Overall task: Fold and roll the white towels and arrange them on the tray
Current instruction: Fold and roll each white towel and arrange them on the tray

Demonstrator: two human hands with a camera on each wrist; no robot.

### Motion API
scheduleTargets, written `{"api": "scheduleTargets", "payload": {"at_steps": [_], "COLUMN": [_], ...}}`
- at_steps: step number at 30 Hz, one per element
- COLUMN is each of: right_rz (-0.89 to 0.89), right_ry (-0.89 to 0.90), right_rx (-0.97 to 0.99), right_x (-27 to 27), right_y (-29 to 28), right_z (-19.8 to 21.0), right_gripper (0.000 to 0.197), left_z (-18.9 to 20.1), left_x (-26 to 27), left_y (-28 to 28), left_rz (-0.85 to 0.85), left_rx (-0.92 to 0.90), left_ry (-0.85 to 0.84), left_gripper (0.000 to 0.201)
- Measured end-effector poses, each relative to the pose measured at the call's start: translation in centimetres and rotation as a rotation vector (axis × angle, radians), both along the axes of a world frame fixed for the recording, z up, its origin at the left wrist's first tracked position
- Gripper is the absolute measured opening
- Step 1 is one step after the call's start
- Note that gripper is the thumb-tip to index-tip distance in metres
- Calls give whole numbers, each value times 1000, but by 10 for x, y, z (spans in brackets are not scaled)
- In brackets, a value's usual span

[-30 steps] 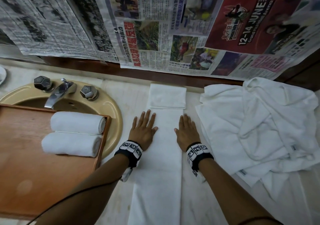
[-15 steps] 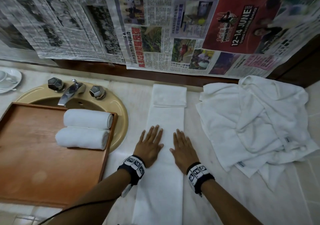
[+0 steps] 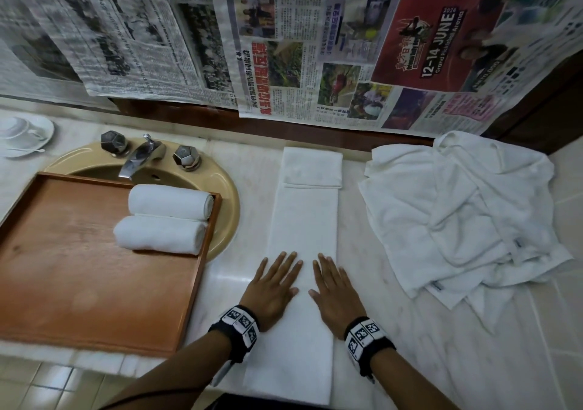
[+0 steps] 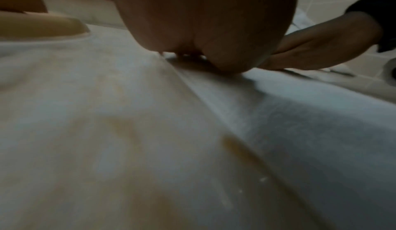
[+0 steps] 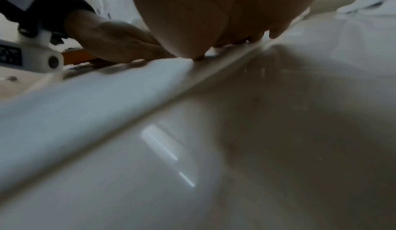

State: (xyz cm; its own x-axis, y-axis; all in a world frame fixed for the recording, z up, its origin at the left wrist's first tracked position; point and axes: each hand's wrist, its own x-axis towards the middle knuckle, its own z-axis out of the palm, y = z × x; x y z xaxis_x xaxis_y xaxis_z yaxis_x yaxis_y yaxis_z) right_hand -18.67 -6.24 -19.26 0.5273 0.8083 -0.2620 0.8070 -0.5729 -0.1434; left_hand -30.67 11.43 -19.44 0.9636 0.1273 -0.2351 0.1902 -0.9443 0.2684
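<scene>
Head view — left hand (image 3: 272,289), right hand (image 3: 335,294) flat, fingers straight, on folded towel (image 3: 304,217); towel pile (image 3: 457,214) right, tray (image 3: 63,267) left.

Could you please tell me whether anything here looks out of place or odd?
Newspaper sheets cover the wall behind the beige sink, and the wooden tray sits partly over the basin. Nothing looks spilled or damaged.

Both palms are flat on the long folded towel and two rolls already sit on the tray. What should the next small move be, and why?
Probably start rolling from the near end. The folded towel lies as a flat, even strip with its far end already turned over, and the left hand and right hand press flat on it near that end. Two rolled towels on the tray show the shape wanted.
</scene>
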Motion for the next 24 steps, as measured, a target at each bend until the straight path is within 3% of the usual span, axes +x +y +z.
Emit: {"api": "scheduleTargets", "payload": {"at_steps": [5, 10, 17, 22, 24], "right_rz": [-122, 79, -63, 63, -1], "right_ry": [9, 15, -7, 53, 52], "right_rx": [3, 28, -51, -42, -37], "right_x": [8, -30, -41, -85, -87], "right_y": [-9, -16, -37, -44, -58], "right_z": [8, 3, 9, 7, 4], "right_gripper": [63, 60, 66, 61, 61], "left_z": [2, 5, 3, 2, 1], "left_x": [-11, -29, -54, -72, -86], "left_y": [19, -19, -12, -55, -53], "left_rz": [110, -13, 125, 43, 62], "left_rx": [52, -9, 52, 18, 31], "left_ry": [31, 6, 58, 21, 47], "left_gripper": [60, 58, 62, 60, 60]}}
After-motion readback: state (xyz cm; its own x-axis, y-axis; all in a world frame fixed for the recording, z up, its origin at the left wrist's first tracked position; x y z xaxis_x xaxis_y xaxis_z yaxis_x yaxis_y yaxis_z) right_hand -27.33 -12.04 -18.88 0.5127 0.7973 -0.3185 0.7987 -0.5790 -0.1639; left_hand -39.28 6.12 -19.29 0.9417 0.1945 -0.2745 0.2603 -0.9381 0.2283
